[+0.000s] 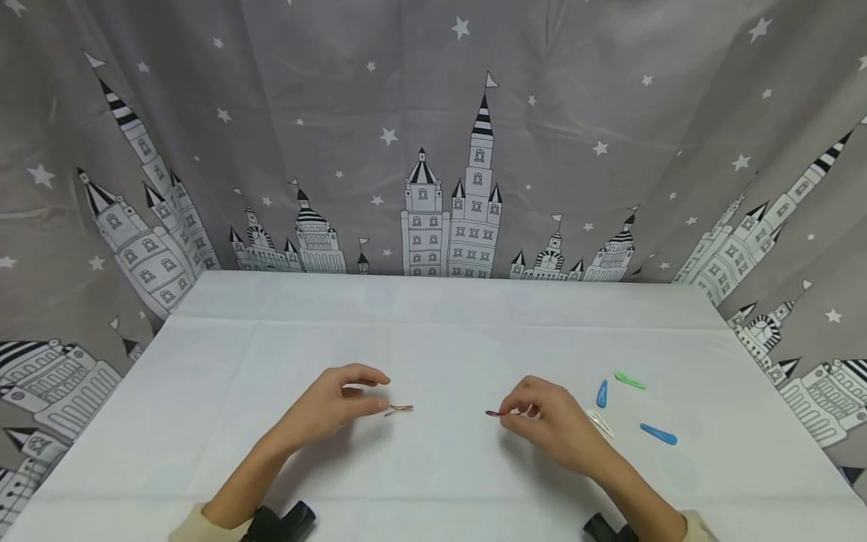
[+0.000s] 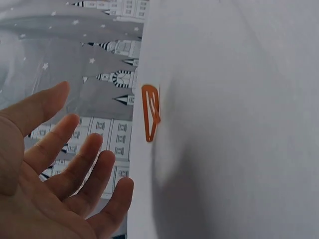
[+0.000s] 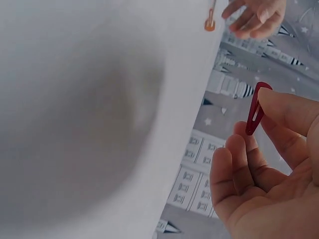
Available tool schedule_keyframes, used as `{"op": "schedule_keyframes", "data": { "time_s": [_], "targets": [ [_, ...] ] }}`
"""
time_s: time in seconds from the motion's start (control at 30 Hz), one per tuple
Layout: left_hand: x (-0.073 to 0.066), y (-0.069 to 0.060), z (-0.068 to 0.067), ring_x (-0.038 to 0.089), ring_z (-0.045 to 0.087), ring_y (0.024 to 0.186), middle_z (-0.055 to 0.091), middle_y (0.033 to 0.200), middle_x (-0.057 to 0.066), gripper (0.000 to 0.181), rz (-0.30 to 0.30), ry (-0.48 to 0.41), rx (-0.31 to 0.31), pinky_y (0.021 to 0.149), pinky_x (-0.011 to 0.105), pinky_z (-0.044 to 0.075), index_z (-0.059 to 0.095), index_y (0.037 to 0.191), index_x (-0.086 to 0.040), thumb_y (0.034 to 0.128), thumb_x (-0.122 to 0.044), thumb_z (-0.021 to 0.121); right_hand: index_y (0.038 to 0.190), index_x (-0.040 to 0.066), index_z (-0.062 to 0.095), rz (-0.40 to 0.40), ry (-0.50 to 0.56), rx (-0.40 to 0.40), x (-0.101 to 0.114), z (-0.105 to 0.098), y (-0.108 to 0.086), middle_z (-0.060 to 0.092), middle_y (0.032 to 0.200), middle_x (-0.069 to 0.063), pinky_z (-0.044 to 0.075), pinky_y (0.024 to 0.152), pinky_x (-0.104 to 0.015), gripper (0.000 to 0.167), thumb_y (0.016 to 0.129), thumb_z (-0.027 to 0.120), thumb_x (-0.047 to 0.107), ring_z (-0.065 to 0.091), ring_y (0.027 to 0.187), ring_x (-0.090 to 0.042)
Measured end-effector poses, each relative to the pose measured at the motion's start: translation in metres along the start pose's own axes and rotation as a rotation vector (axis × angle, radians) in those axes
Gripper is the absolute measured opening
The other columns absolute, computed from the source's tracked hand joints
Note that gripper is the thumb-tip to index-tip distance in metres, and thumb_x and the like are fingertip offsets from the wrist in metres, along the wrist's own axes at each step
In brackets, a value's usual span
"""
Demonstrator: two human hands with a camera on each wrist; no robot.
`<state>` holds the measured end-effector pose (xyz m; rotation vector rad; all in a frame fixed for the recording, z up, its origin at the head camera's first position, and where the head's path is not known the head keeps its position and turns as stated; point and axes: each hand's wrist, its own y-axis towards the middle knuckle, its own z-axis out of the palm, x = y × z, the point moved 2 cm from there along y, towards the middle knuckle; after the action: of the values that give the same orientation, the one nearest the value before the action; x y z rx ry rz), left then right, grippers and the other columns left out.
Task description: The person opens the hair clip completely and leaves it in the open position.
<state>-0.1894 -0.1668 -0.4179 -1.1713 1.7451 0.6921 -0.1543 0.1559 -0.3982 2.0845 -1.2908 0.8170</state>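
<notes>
My right hand (image 1: 552, 421) pinches a dark red snap hair clip (image 3: 254, 109) between thumb and index finger, above the white table. The right wrist view shows its other fingers loosely bent below the clip. My left hand (image 1: 345, 403) hovers just left of an orange snap hair clip (image 2: 146, 115), which lies on the table with its inner prong sprung up. In the left wrist view the left fingers (image 2: 82, 164) are spread and relaxed, apart from this clip and holding nothing.
To the right of my right hand lie more hair clips: a green one (image 1: 631, 380), an upright-lying blue one (image 1: 602, 394), another blue one (image 1: 659, 434) and a white one (image 1: 600, 424) partly behind the hand. A grey castle-print curtain (image 1: 325, 75) hangs behind the white-covered table (image 1: 433, 482).
</notes>
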Motion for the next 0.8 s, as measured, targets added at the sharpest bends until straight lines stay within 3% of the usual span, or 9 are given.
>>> {"op": "schedule_keyframes", "data": {
  "time_s": [0.13,0.5,0.63,0.8],
  "targets": [
    [-0.006,0.004,0.009,0.033,0.054,0.117,0.065,0.117,0.007,0.034,0.076,0.015,0.039,0.099,0.051,0.045,0.069,0.113,-0.002,0.0881,-0.024,0.075,0.088,0.011,0.075,-0.029,-0.003,0.012,0.010,0.007,0.011,0.063,0.088,0.010,0.051,0.076,-0.033,0.002,0.087,0.073,0.012,0.056,0.083,-0.011],
    [-0.017,0.011,0.026,0.026,0.055,0.116,0.066,0.117,0.008,0.032,0.134,0.008,0.118,0.100,0.051,0.044,0.068,0.114,-0.004,0.0895,-0.025,0.075,0.086,0.015,0.075,-0.075,-0.017,0.048,0.033,0.022,0.033,0.063,0.087,0.010,0.050,0.075,-0.034,0.007,0.086,0.073,0.008,0.055,0.083,-0.011],
    [-0.019,0.009,0.030,0.026,0.056,0.114,0.066,0.115,0.008,0.032,0.145,-0.039,0.149,0.101,0.050,0.044,0.068,0.113,-0.006,0.0881,-0.024,0.076,0.086,0.013,0.075,-0.086,-0.035,0.074,0.038,0.029,0.037,0.062,0.087,0.010,0.049,0.074,-0.031,0.006,0.086,0.073,0.008,0.055,0.083,-0.012],
    [-0.021,0.007,0.036,0.022,0.057,0.112,0.067,0.112,0.000,0.027,0.165,-0.066,0.172,0.101,0.049,0.044,0.070,0.110,-0.015,0.0868,-0.026,0.078,0.087,0.012,0.076,-0.075,-0.042,0.095,0.042,0.035,0.040,0.060,0.086,0.012,0.049,0.074,-0.031,0.006,0.086,0.074,0.007,0.058,0.086,-0.017]
  ]
}}
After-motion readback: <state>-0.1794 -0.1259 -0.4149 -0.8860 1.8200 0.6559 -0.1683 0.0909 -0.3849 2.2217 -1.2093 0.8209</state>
